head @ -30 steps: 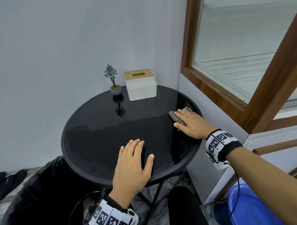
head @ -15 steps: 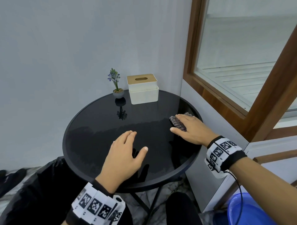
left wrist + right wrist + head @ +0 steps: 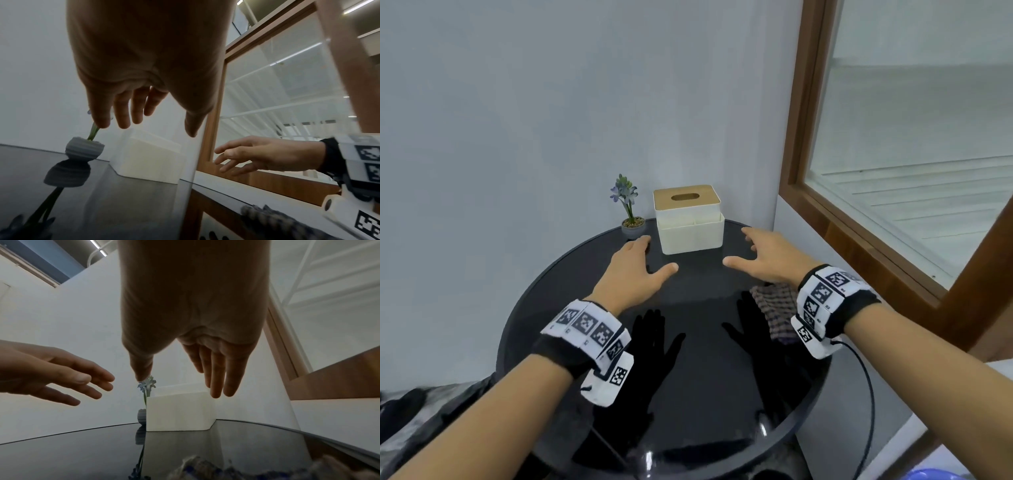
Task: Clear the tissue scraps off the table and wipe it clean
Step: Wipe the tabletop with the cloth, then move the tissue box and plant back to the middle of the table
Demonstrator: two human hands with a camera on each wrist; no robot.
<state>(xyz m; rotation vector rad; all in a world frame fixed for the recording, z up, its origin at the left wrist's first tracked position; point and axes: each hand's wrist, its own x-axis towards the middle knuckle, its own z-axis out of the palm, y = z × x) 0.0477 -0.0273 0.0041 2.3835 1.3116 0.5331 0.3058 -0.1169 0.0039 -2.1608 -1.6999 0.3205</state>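
Observation:
The round black glass table [image 3: 688, 394] shows no tissue scraps. A grey knitted cloth [image 3: 774, 311] lies loose on its right side, under my right wrist; it also shows low in the left wrist view [image 3: 273, 219] and the right wrist view [image 3: 205, 467]. My left hand [image 3: 645, 258] hovers open, front left of the white tissue box [image 3: 688, 236], with fingers spread [image 3: 127, 116]. On the box's front right my right hand [image 3: 743, 250] hovers open too, fingers straight [image 3: 218, 382]. Neither hand touches the box or holds anything.
A small potted plant [image 3: 632, 224] stands left of the box, close to my left fingertips. The table sits in a corner between a grey wall and a wood-framed window [image 3: 801, 171]. On the floor are a black bin bag [image 3: 431, 404] at left and a blue basin [image 3: 928, 474] at right.
My right hand has let go of the cloth, which stays on the table's right side. Both hands have lifted off the table and moved back toward the tissue box.

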